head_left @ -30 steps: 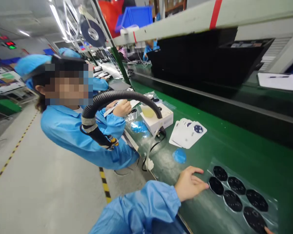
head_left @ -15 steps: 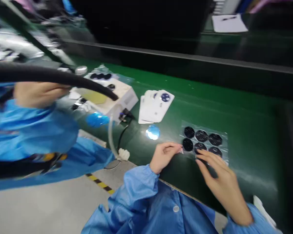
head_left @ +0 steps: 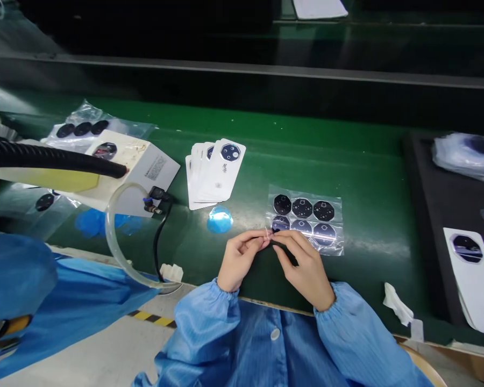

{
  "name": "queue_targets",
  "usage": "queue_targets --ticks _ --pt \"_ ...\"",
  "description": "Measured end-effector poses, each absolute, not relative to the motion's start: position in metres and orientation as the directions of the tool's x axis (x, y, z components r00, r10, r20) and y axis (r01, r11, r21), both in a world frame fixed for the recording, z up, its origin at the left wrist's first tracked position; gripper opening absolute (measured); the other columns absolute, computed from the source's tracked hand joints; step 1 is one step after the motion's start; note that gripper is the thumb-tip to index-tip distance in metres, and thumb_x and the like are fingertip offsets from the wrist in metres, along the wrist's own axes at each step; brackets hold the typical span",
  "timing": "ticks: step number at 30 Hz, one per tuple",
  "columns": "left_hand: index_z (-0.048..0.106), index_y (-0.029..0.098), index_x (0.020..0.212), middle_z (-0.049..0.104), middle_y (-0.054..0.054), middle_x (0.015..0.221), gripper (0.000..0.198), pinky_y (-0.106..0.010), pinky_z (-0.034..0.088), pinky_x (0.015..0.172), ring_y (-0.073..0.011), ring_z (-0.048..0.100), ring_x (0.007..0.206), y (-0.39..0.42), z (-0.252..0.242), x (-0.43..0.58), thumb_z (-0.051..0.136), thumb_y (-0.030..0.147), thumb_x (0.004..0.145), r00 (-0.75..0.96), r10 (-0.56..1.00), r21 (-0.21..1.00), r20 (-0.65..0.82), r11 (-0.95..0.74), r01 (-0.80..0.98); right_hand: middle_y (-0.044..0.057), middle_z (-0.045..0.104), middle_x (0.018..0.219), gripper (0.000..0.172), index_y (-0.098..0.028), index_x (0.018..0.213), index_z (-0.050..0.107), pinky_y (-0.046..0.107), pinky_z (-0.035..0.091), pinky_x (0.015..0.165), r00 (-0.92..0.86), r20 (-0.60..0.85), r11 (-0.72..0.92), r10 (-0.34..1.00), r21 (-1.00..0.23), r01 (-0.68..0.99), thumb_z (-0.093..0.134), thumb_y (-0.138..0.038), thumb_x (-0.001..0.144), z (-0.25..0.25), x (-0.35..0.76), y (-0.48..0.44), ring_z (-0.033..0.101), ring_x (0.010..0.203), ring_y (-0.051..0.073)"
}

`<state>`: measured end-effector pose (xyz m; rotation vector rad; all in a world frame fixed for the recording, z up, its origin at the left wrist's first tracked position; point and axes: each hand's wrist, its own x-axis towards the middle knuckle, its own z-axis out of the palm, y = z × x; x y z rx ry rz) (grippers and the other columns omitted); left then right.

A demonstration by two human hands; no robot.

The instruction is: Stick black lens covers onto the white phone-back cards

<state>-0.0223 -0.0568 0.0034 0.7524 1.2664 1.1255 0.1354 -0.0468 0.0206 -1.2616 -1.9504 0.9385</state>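
Note:
My left hand [head_left: 241, 257] is closed, thumb and forefinger pinching a small clear piece of film [head_left: 267, 233]. My right hand [head_left: 304, 266] meets it from the right: its forefinger tip touches by the film, while its thumb stands apart below. Just behind the hands lies a clear plastic sheet [head_left: 337, 228] with two rows of dark octagonal discs [head_left: 302, 208]. The lower left disc [head_left: 280, 222] is partly behind my fingertips. Left of the sheet lies a round shiny blue film [head_left: 220, 220]. Beyond it, white phone-shaped cards [head_left: 215, 177] with dark round camera patches are fanned out.
At left stands a white box [head_left: 145, 161] with a black ribbed hose [head_left: 56, 161], clear tube [head_left: 111, 226] and cable. A co-worker's blue sleeve [head_left: 16, 279] reaches in there. At right, a black tray [head_left: 423, 215] carries bagged parts and a white panel [head_left: 474, 285]. Crumpled tissue [head_left: 397, 303] lies near the edge.
My view has swung right, bringing the black tray in. My right hand has left the discs and come to my left fingertips. The co-worker's hand is out of sight.

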Motion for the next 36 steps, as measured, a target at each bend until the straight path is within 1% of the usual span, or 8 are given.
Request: queue_targets --ticks 6,9,13,17,22,26,31,36 --pt "0.072 0.014 0.094 0.074 -0.008 0.099 0.015 -0.033 0.059 0.088 -0.0193 0.072 0.092 -0.058 0.003 -0.017 0.069 0.024 0.082 -0.114 0.968 0.970 -0.222 0.207 -0.130 0.006 0.062 0.103 0.011 -0.022 0.102 0.061 0.038 0.049 0.089 -0.299 0.080 0.214 0.951 -0.866 0.451 0.055 -0.022 0.093 0.022 0.129 -0.044 0.058 0.099 0.021" --pt "0.072 0.015 0.093 0.068 -0.008 0.101 0.014 -0.030 0.061 0.083 -0.0189 0.069 0.095 -0.061 0.001 -0.012 0.069 0.022 0.082 -0.148 0.979 0.989 -0.142 0.134 -0.062 0.005 0.062 0.097 0.006 -0.022 0.094 0.060 0.031 0.055 0.078 -0.278 0.032 0.147 0.960 -0.903 0.403 0.054 -0.023 0.092 0.022 0.127 -0.039 0.061 0.089 0.017" --pt "0.072 0.017 0.094 0.064 -0.007 0.101 0.012 -0.029 0.061 0.080 -0.0170 0.067 0.094 -0.065 -0.001 -0.006 0.066 0.020 0.084 -0.188 0.981 0.997 -0.052 0.061 0.041 0.003 0.061 0.090 0.011 -0.021 0.084 0.059 0.024 0.057 0.067 -0.284 -0.039 0.066 0.958 -0.934 0.352 0.051 -0.018 0.091 0.020 0.127 -0.032 0.062 0.080 0.013" --pt "0.072 0.018 0.096 0.064 -0.006 0.100 0.013 -0.029 0.061 0.080 -0.0160 0.067 0.090 -0.066 -0.002 -0.003 0.065 0.017 0.085 -0.192 0.981 0.993 0.000 0.024 0.120 0.002 0.062 0.087 0.012 -0.020 0.080 0.060 0.025 0.057 0.067 -0.310 -0.106 0.006 0.945 -0.940 0.340 0.052 -0.016 0.088 0.016 0.131 -0.026 0.062 0.080 0.014" --pt "0.072 0.018 0.094 0.066 -0.006 0.097 0.012 -0.027 0.061 0.076 -0.0158 0.068 0.088 -0.065 -0.001 -0.004 0.063 0.017 0.087 -0.212 0.976 0.980 0.047 -0.004 0.197 0.003 0.060 0.087 0.013 -0.020 0.082 0.063 0.026 0.057 0.066 -0.360 -0.166 -0.035 0.918 -0.939 0.343 0.054 -0.024 0.090 0.014 0.135 -0.020 0.063 0.078 0.014" --pt "0.071 0.018 0.092 0.068 -0.005 0.093 0.011 -0.026 0.060 0.072 -0.0155 0.067 0.085 -0.066 0.000 -0.006 0.062 0.016 0.087 -0.226 0.969 0.959 0.098 -0.032 0.281 0.003 0.059 0.087 0.016 -0.020 0.083 0.063 0.027 0.056 0.069 -0.417 -0.163 -0.002 0.894 -0.933 0.360 0.052 -0.026 0.092 0.016 0.138 -0.018 0.061 0.077 0.014" --pt "0.070 0.019 0.090 0.069 -0.004 0.090 0.012 -0.029 0.056 0.078 -0.0159 0.066 0.083 -0.069 0.001 -0.008 0.061 0.014 0.085 -0.199 0.965 0.913 0.169 -0.077 0.401 0.002 0.059 0.085 0.016 -0.021 0.085 0.064 0.029 0.052 0.070 -0.449 -0.137 0.061 0.883 -0.916 0.398 0.050 -0.024 0.094 0.020 0.135 -0.020 0.059 0.076 0.015" --pt "0.066 0.018 0.081 0.067 -0.002 0.082 0.009 -0.024 0.057 0.068 -0.0129 0.065 0.073 -0.067 -0.003 -0.010 0.059 0.014 0.084 -0.196 0.969 0.916 0.153 -0.064 0.396 0.002 0.059 0.084 0.017 -0.021 0.083 0.064 0.030 0.052 0.069 -0.452 -0.135 0.055 0.882 -0.923 0.382 0.050 -0.024 0.093 0.018 0.132 -0.022 0.059 0.075 0.015"
